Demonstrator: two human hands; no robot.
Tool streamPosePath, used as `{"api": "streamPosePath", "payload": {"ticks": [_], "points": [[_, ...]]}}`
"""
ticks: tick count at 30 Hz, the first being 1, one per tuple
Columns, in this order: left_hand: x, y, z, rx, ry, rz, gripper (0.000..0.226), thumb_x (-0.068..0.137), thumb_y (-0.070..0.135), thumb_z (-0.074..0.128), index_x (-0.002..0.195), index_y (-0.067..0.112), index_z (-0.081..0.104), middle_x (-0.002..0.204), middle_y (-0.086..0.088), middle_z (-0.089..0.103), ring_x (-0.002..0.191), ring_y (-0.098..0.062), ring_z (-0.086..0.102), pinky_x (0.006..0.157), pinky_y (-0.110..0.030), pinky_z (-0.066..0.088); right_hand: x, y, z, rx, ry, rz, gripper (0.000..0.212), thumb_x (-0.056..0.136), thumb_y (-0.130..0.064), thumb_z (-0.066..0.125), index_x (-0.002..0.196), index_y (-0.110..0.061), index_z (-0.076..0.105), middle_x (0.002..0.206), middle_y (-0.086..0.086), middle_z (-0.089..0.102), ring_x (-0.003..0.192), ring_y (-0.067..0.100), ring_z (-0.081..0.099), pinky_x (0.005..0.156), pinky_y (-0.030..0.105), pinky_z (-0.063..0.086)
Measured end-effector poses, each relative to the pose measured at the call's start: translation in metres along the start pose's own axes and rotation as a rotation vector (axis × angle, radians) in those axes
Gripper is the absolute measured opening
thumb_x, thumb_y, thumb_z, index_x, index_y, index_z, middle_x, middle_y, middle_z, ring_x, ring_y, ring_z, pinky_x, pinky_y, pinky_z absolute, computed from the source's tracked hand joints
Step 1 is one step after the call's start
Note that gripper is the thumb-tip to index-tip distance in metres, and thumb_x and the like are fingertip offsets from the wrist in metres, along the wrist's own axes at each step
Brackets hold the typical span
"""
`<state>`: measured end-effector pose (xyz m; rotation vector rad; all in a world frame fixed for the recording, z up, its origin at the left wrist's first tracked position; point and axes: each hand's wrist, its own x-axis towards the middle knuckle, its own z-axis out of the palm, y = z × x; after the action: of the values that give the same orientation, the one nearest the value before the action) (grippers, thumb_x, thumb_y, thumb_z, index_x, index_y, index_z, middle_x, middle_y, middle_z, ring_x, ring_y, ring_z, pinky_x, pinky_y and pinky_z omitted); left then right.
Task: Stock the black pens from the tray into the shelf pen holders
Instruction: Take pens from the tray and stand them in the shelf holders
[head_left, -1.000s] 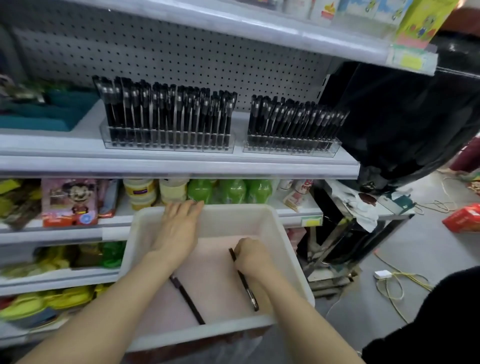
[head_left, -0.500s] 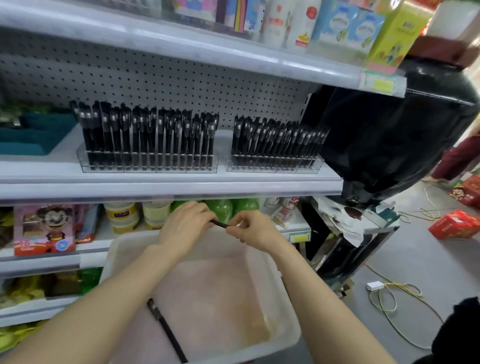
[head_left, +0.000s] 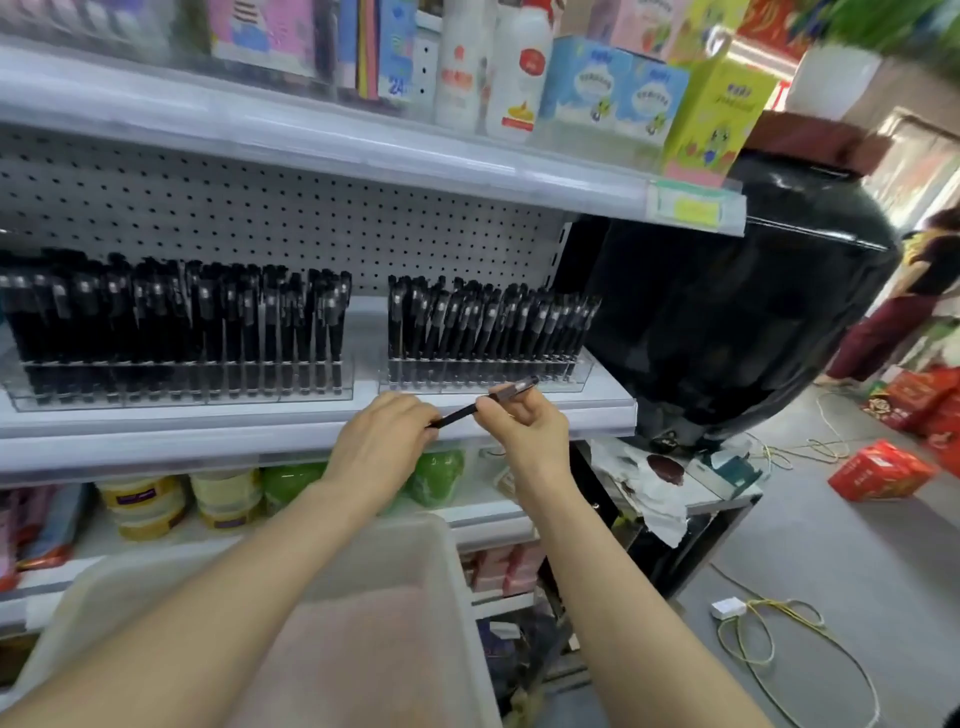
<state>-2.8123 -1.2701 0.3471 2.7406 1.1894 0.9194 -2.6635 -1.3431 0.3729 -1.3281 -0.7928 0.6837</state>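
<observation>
1 black pen (head_left: 460, 414) is pinched at both ends, left hand (head_left: 384, 436) on the lower tip and right hand (head_left: 524, 423) curled round near the cap, slanted in front of the right pen holder (head_left: 571, 376), well above the tray (head_left: 449, 561), I'd guess to turn it upright for a slot.

Bright even light, motion-blurred upper shelves, wide-angle bending at edges

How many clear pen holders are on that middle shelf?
2. The left holder stands far left; the right holder is beside it, behind the held pen. Others may be out of view.
</observation>
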Motion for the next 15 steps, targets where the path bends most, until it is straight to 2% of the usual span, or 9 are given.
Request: {"api": "streamPosePath", "payload": {"ticks": [2,4,7,10,12,15], "points": [[0.013,0.003,0.006,0.032,0.023,0.011,0.033,0.092,0.028,0.062,0.124,0.018,0.062,0.126,-0.001,0.059,0.118,-0.023,0.048,0.093,-0.036,0.045,0.015,-0.001,-0.011,0.005,0.051,-0.029,0.011,0.085,-0.008,0.072,0.094,-0.002,0.067,0.080,0.009,0.070,0.074,0.015,0.069,0.081,0.032,0.056],[0.024,0.004,0.010,0.102,0.031,0.007,0.046,0.094,0.030,0.059,0.137,0.015,0.051,0.139,-0.003,0.049,0.128,-0.023,0.042,0.102,-0.038,0.041,0.033,-0.007,-0.027,-0.120,0.138,-0.104,0.009,0.088,-0.017,0.070,0.087,-0.009,0.067,0.075,0.004,0.073,0.072,0.014,0.071,0.079,0.033,0.057],[0.037,0.005,0.016,0.176,0.042,-0.016,0.055,0.095,0.028,0.056,0.145,0.013,0.040,0.146,-0.005,0.041,0.134,-0.025,0.036,0.111,-0.037,0.033,0.061,-0.025,-0.054,-0.324,0.287,-0.267,0.016,0.094,-0.026,0.062,0.081,-0.017,0.063,0.069,-0.003,0.070,0.068,0.009,0.069,0.069,0.018,0.050],[0.043,0.006,0.022,0.244,0.042,-0.039,0.056,0.092,0.023,0.062,0.143,0.009,0.044,0.141,-0.008,0.048,0.130,-0.027,0.041,0.112,-0.039,0.031,0.088,-0.042,-0.074,-0.437,0.356,-0.369,0.020,0.096,-0.029,0.058,0.086,-0.012,0.063,0.071,-0.004,0.070,0.069,0.006,0.068,0.061,0.004,0.041],[0.044,0.006,0.027,0.282,0.053,-0.050,0.055,0.087,0.020,0.067,0.138,0.008,0.049,0.135,-0.009,0.053,0.125,-0.028,0.046,0.110,-0.041,0.035,0.105,-0.047,-0.080,-0.478,0.350,-0.393,0.022,0.096,-0.030,0.058,0.085,-0.011,0.061,0.071,-0.002,0.070,0.070,0.009,0.068,0.062,0.007,0.044],[0.045,0.007,0.031,0.307,0.074,-0.060,0.054,0.084,0.018,0.070,0.135,0.008,0.053,0.131,-0.009,0.056,0.121,-0.028,0.049,0.107,-0.042,0.038,0.123,-0.049,-0.078,-0.533,0.286,-0.416,0.023,0.096,-0.029,0.059,0.084,-0.010,0.060,0.072,-0.001,0.068,0.071,0.013,0.069,0.071,0.030,0.054]]}}
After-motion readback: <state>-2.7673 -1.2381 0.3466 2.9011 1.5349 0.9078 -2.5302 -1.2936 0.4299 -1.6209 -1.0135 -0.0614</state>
